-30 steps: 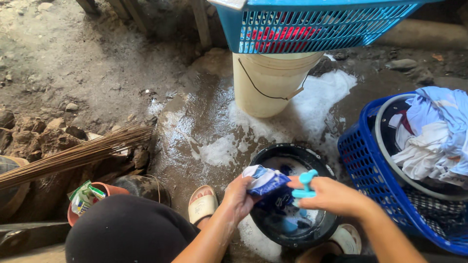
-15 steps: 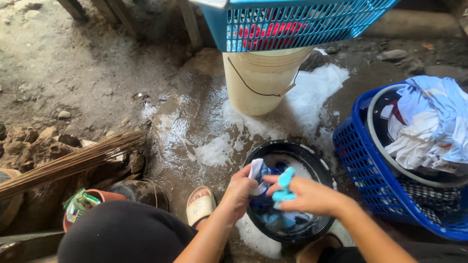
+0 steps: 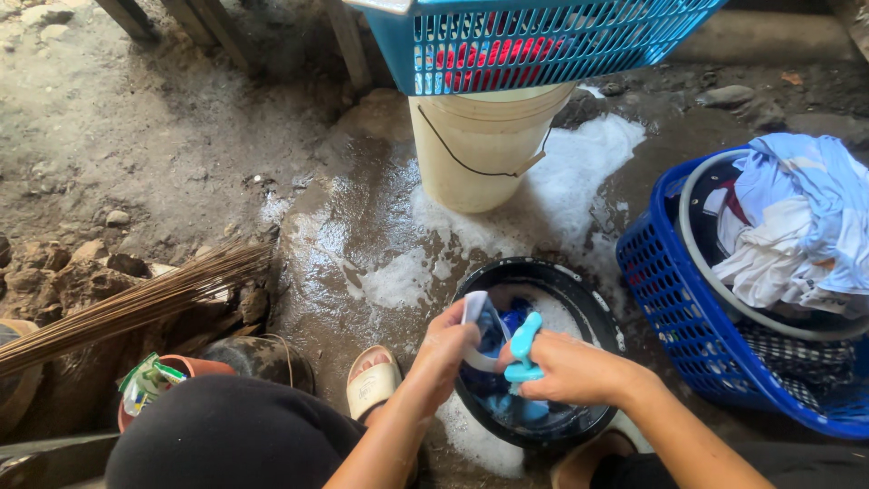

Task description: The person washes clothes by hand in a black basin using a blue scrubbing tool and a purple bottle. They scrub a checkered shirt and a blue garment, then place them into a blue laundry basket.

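Lowered over wet, sudsy ground, both hands' fingers pinch cloth.

A cream plastic bucket with a thin dark handle stands on wet, muddy ground streaked with white soap foam, and a light blue slatted basket holding something red rests on top of it. To the right sits a dark blue laundry basket heaped with white and pale blue clothes. At the left, a bundle of thin brown broom sticks lies across stones and dirt, near a small orange pot holding a green and white packet.
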